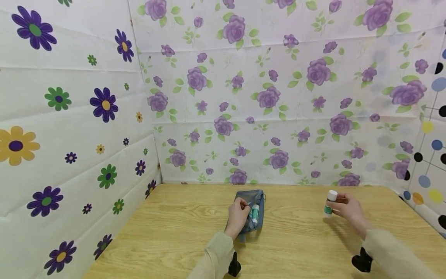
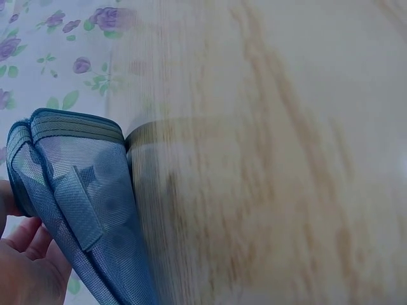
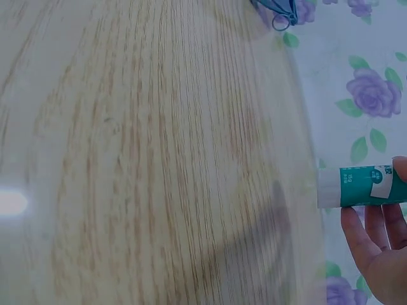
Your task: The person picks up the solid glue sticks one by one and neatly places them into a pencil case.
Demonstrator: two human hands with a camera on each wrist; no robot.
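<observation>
A blue mesh zipper pouch (image 1: 258, 195) lies unzipped on the table, its opening facing up. My left hand (image 1: 238, 217) pinches the pouch's left edge, thumb and fingers on its rim. Inside the pouch shows a green-and-white glue stick (image 1: 255, 214), with another green-labelled item partly hidden beside it. In the left wrist view, round shapes show through the mesh (image 2: 114, 190). Off to the right, my right hand (image 1: 349, 211) holds a glue stick (image 3: 365, 185) with a green label between thumb and fingers, upright above the table with its white cap on top.
The wood-grain table (image 1: 292, 240) reaches back to a wall sheet with purple roses (image 1: 223, 128). A flower-patterned sheet (image 1: 80, 131) borders the left side, and a dotted one (image 1: 430, 162) stands on the right. Black wrist mounts (image 1: 362, 260) sit beneath both sleeves.
</observation>
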